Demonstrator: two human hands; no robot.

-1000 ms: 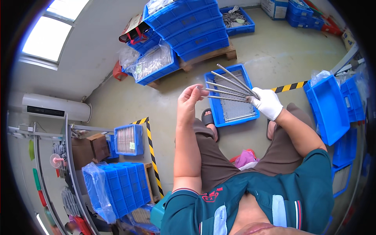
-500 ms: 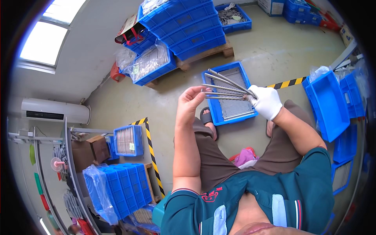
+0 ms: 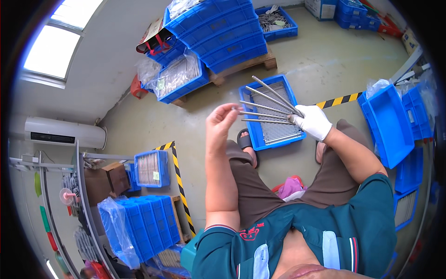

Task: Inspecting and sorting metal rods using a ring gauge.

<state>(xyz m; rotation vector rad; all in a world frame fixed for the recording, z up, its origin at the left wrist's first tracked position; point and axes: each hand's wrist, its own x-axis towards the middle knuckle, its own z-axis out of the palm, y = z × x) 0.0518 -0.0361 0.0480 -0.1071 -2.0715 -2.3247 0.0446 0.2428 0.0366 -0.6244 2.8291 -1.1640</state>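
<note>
Pale green floor (image 3: 186, 125) spreads beneath a blue crate (image 3: 284, 143) lined with metal rods (image 3: 280, 133), and above it the gloved right hand (image 3: 314, 122) grips five fanned rods (image 3: 265, 115) by their gathered ends. They look stiff, smooth and likely slippery, modest in weight, not fragile, so a hold near those gathered ends seems surest. Their free tips point toward the bare left hand (image 3: 220, 120), just beside its bunched fingertips (image 3: 233, 107); whether these pinch something small cannot be told.

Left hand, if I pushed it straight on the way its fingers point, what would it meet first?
Probably the free ends of the metal rods fanned out from your gloved right hand; depth is unclear, so your left hand may be touching one.
</note>
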